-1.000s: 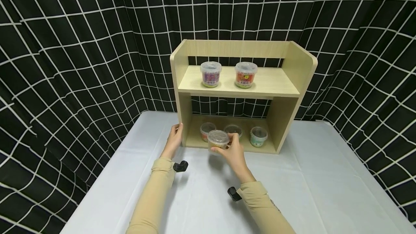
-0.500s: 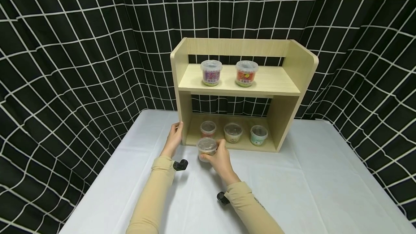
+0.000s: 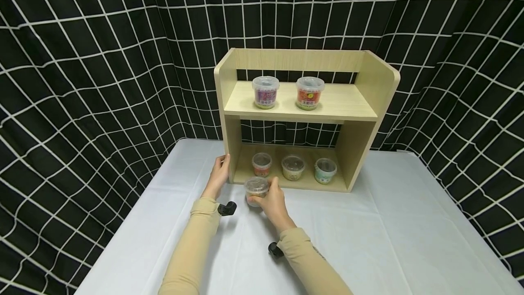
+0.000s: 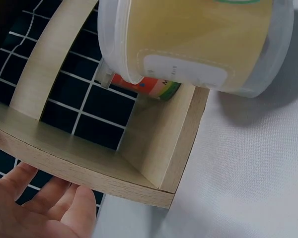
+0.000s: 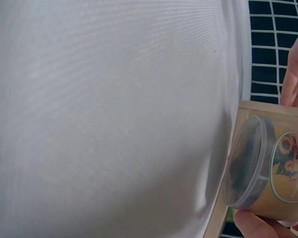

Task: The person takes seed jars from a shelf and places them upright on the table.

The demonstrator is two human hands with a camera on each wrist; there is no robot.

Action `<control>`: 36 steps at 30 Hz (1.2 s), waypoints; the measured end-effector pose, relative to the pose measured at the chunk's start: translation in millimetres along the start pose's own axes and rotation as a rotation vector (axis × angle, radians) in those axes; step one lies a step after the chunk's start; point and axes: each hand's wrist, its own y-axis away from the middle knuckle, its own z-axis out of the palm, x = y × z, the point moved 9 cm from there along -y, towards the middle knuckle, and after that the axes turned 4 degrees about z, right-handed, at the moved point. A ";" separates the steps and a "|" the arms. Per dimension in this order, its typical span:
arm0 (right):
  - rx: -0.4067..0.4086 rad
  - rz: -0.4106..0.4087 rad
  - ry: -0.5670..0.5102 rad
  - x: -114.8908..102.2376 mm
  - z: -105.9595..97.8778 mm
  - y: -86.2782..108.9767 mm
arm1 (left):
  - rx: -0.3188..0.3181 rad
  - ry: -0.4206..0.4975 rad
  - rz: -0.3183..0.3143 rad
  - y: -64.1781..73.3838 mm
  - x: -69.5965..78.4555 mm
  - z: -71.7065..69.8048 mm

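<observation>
My right hand point(image 3: 275, 204) grips a small clear plastic tub point(image 3: 255, 185) in front of the lower left of a wooden shelf point(image 3: 300, 115). In the right wrist view the tub point(image 5: 284, 173) shows a tan label with flower pictures and a clear lid; thumb and fingers lie on opposite sides. The left wrist view shows its plain tan side point(image 4: 193, 44). Whether its base touches the table is unclear. My left hand point(image 3: 217, 176) holds the shelf's left side panel point(image 4: 114, 183) near its lower end. Its fingers point(image 4: 79, 208) lie along the outer face.
On the upper board stand a purple-labelled tub point(image 3: 265, 97) and a red-labelled tub point(image 3: 309, 98). Below are a red tub point(image 3: 262, 167), a cream tub point(image 3: 293, 172) and a green tub point(image 3: 325, 174). White cloth point(image 3: 368, 240) covers the table; black gridded curtains point(image 3: 102, 58) surround it.
My right hand has carried its tub leftward and lower, out from before the cream tub to before the red one, slowing lately. My left hand has stayed at the side panel.
</observation>
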 end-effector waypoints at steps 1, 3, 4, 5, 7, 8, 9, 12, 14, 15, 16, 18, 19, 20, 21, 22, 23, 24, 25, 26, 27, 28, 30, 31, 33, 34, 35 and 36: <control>0.003 0.005 0.003 1.0 0.6 -0.7 | 0.001 -0.001 -0.002 0.1 -0.4 0.0; 0.008 0.010 0.010 2.6 1.9 -2.0 | 0.002 -0.003 -0.003 -0.2 -1.0 0.0; 0.009 0.011 0.011 3.1 2.5 -2.6 | 0.002 -0.001 -0.001 -0.2 -0.8 0.0; 0.008 0.011 0.013 3.5 3.1 -3.2 | 0.004 -0.003 -0.003 -0.3 -0.9 -0.2; 0.009 0.006 0.010 3.5 4.0 -4.0 | 0.003 -0.003 -0.001 -0.3 -0.2 -0.1; 0.009 0.004 0.007 3.4 4.0 -4.1 | 0.003 -0.005 0.000 -0.2 0.3 0.0; 0.011 0.005 0.005 3.4 4.1 -4.4 | 0.002 -0.004 0.004 -0.2 1.1 0.1; 0.013 -0.002 0.006 2.3 3.9 -4.6 | 0.001 -0.006 0.001 0.2 1.9 0.1; 0.013 0.003 0.008 2.3 4.1 -4.8 | 0.002 -0.002 0.003 0.3 2.6 -0.3; 0.013 0.001 0.011 2.1 4.4 -4.8 | 0.001 0.000 0.004 0.2 2.8 -0.3; 0.013 0.000 0.014 1.9 4.7 -4.6 | 0.001 0.002 0.002 0.2 2.6 -0.4; 0.019 0.005 0.015 2.9 5.3 -4.1 | -0.001 0.005 0.003 0.0 2.2 -0.2; 0.018 0.004 0.018 3.1 6.1 -3.6 | -0.004 0.007 0.000 -0.2 1.5 0.0; 0.020 0.004 0.019 3.4 6.8 -2.9 | -0.006 0.007 -0.002 -0.3 0.4 0.2; 0.022 0.003 0.018 3.8 7.4 -2.2 | -0.007 0.007 -0.002 -0.5 -0.3 0.3; 0.024 0.002 0.016 4.1 8.2 -1.5 | -0.005 0.008 -0.005 -0.7 -1.4 0.3; 0.025 0.000 0.014 4.3 8.9 -0.9 | -0.004 0.009 -0.007 -0.9 -2.3 0.3; 0.025 0.001 0.010 4.3 9.3 0.0 | -0.004 0.010 -0.007 -1.0 -2.8 0.3; 0.029 -0.006 0.008 4.0 9.3 0.6 | -0.004 0.011 -0.004 -1.1 -3.0 0.4; 0.034 -0.011 0.004 3.4 9.1 1.2 | -0.005 0.014 0.000 -1.2 -2.7 0.5; 0.038 -0.014 0.003 3.1 8.9 1.6 | -0.006 0.017 0.006 -1.3 -2.1 0.6; 0.040 -0.018 0.003 2.7 8.7 2.1 | -0.006 0.019 0.007 -1.3 -1.9 0.7; 0.042 -0.020 0.006 2.9 8.3 3.3 | -0.008 0.019 0.011 -1.1 -1.2 0.9; 0.040 -0.023 0.012 3.1 8.5 3.8 | -0.012 0.017 0.011 -1.0 -1.4 1.3; 0.033 -0.017 0.022 4.9 9.5 4.9 | -0.007 0.011 0.006 -0.8 -1.9 1.0; 0.032 -0.013 0.026 6.1 9.9 5.4 | -0.006 0.007 0.003 -0.8 -2.3 0.9; 0.034 -0.007 0.027 7.3 10.0 5.8 | -0.008 0.002 0.004 -0.7 -2.5 1.0; 0.035 0.000 0.025 8.5 10.0 6.2 | -0.008 -0.002 0.003 -0.7 -2.8 1.1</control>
